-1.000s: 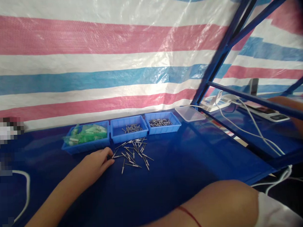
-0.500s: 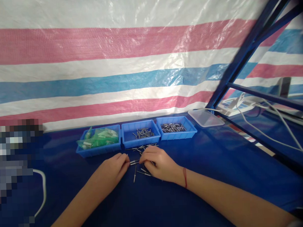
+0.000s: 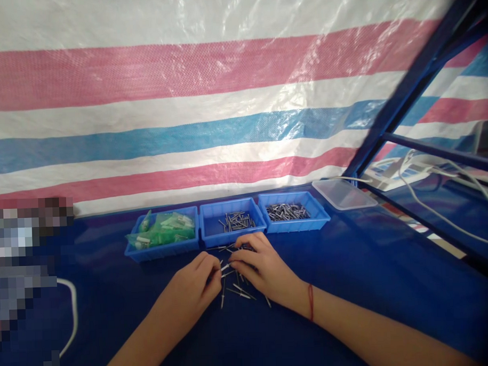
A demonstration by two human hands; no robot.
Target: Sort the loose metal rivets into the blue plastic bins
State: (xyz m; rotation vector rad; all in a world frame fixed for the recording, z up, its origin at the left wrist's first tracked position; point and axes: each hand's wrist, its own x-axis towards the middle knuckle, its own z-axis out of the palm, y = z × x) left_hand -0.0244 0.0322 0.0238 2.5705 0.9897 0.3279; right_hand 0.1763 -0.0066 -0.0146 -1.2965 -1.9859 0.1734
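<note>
Silvery blind rivets lie scattered on the blue tabletop, beneath and between my hands. My left hand is closed in a pinch, and rivet ends stick out past its fingertips. Just to its right, my right hand has its thumb and forefinger on a rivet that spans the small gap between both hands. Behind them, the middle blue bin holds a loose heap of rivets. The right blue bin is fuller with similar metal pieces. Fingers hide part of the pile.
Green plastic packets fill the left blue bin. A clear plastic lid lies right of the bins. A blue metal frame and white cables stand at right. A striped sheet hangs behind; a white cord lies left.
The view has shifted slightly, so the bins sit a little lower and to the right. My hands have come closer together around the rivet between them.
</note>
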